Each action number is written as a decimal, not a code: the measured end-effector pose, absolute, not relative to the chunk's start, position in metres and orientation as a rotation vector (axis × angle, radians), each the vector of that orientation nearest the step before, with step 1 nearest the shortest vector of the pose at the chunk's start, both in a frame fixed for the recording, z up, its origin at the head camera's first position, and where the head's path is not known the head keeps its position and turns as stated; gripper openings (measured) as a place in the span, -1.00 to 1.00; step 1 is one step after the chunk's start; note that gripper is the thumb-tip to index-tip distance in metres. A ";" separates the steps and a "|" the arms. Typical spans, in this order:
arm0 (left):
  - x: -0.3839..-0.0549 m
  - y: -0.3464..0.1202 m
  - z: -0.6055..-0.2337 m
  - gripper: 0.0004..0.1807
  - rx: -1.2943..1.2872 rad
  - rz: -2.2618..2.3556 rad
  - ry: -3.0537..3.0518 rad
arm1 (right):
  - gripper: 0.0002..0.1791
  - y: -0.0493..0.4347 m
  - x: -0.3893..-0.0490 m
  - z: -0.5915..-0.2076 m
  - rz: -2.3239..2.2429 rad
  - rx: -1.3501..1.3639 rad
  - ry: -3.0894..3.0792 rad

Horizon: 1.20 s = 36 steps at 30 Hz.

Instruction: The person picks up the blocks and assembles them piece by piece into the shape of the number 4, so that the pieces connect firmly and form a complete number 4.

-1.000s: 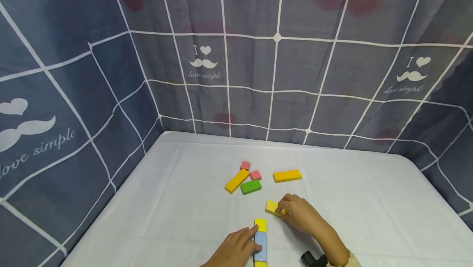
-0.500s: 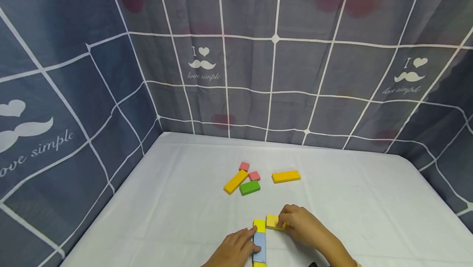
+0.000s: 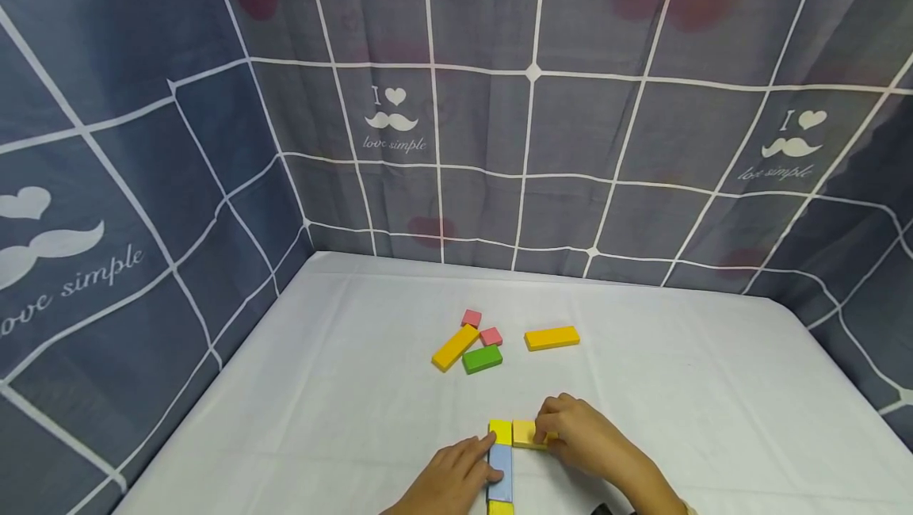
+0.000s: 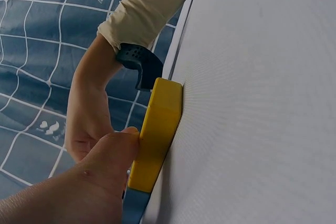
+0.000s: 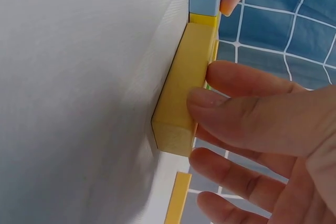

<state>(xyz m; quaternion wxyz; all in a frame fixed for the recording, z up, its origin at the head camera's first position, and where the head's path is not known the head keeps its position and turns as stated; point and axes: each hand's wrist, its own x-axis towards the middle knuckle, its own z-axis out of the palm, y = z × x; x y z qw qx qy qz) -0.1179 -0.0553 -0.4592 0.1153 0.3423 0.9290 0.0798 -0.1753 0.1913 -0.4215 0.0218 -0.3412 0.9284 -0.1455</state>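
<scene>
Pinching, head view: right hand (image 3: 581, 433) holds a pale yellow block (image 3: 524, 434) between its fingers, flat on the white cloth-covered tabletop (image 3: 321, 388), one end against the far yellow block (image 3: 503, 432).
Row, head view: left hand (image 3: 456, 471) rests with fingers extended, touching the far yellow block and light blue block (image 3: 504, 460); the near yellow block (image 3: 501, 508) continues the line.
Loose blocks, head view: oblong orange block (image 3: 455, 349), shorter green block (image 3: 483, 360) and two small pink blocks (image 3: 490, 336) cluster; a second orange block (image 3: 552, 338) lies apart.
Near end, left wrist view: smooth near yellow block, edges softened.
Sleeve (image 4: 149, 11), left wrist view: beige, wrinkled fabric.
Pale bar, right wrist view: straight-edged, matte, thumb against it.
</scene>
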 end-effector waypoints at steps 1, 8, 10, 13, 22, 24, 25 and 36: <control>-0.118 -0.056 -0.459 0.00 1.012 0.224 2.727 | -0.86 0.191 -0.175 -0.422 -0.452 -1.058 2.875; -0.119 -0.057 -0.459 0.00 1.043 0.214 2.730 | -0.87 0.188 -0.176 -0.422 -0.433 -1.057 2.872; -0.119 -0.057 -0.460 0.01 1.045 0.203 2.731 | -0.86 0.187 -0.175 -0.422 -0.435 -1.052 2.865; -0.120 -0.056 -0.461 0.01 1.053 0.173 2.733 | -0.85 0.187 -0.175 -0.422 -0.447 -1.036 2.852; -0.118 -0.058 -0.465 -0.04 1.067 0.203 2.741 | -0.87 0.186 -0.173 -0.424 -0.482 -0.983 2.815; -0.117 -0.059 -0.465 -0.05 1.076 0.209 2.750 | -0.87 0.187 -0.173 -0.424 -0.483 -0.995 2.820; -0.117 -0.059 -0.466 -0.05 1.083 0.207 2.756 | -0.88 0.187 -0.172 -0.424 -0.484 -1.005 2.827; -0.119 -0.055 -0.464 -0.06 1.079 0.173 2.746 | -0.88 0.189 -0.174 -0.424 -0.453 -1.035 2.862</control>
